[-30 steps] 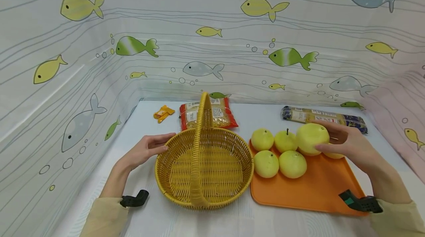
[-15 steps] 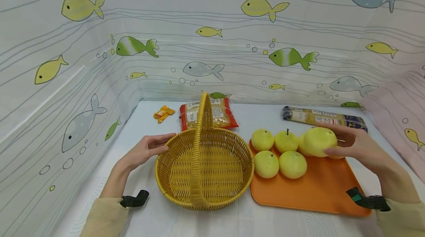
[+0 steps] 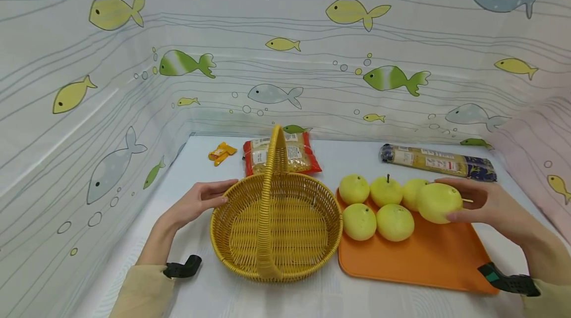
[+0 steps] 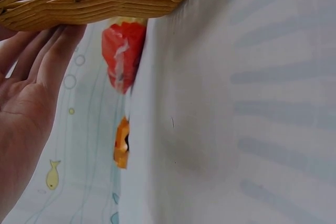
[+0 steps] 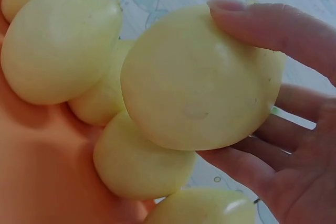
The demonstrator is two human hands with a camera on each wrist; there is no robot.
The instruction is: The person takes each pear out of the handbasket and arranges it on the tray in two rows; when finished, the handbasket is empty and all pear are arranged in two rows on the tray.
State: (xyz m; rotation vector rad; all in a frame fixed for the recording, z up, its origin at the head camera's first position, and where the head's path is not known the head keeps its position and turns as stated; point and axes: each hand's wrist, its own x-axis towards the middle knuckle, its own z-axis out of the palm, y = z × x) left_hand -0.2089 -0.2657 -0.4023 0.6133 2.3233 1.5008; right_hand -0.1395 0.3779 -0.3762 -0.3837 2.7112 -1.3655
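My left hand (image 3: 196, 204) rests against the left outer side of a round yellow wicker basket (image 3: 332, 258), fingers fairly straight. In the left wrist view the fingertips pass out of sight at the basket's wall (image 4: 105, 3). The basket has a tall arched handle and nothing inside. My right hand (image 3: 486, 204) grips a large pale yellow pear (image 3: 439, 203), its thumb on one side and fingers on the other. Close by on an orange tray (image 3: 415, 263), several similar pears (image 3: 395, 223) stand in two rows. The held pear overlaps the back row's right end from the head view.
Behind the basket lies a red-edged clear bag of pasta (image 3: 294, 154). An orange wrapped packet (image 3: 221, 153) is at the back left. A long dark-ended pack (image 3: 437, 161) of what looks like noodles lies behind the tray. Fish-printed white sheeting (image 3: 276, 68) walls the table.
My right hand has carried the held pear to the right and nearer me, uncovering another pear in the back row. The left hand and the basket have stayed in place.
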